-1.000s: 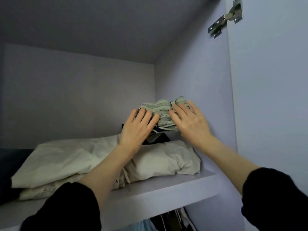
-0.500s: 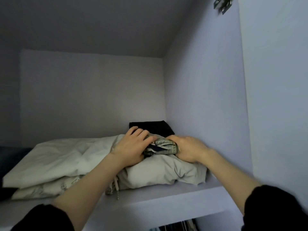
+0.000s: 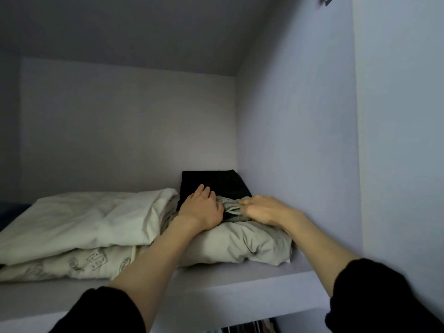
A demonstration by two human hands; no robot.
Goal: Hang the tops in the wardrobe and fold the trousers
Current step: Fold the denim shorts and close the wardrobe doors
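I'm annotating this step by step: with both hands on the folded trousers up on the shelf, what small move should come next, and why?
Probably let go and draw both hands back: the folded grey-green denim trousers already rest on the pale bedding pile, with the left hand and right hand pressing on them.

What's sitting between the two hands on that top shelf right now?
In the head view, the folded greenish trousers lie between the left hand and the right hand, resting on the pale bedding.
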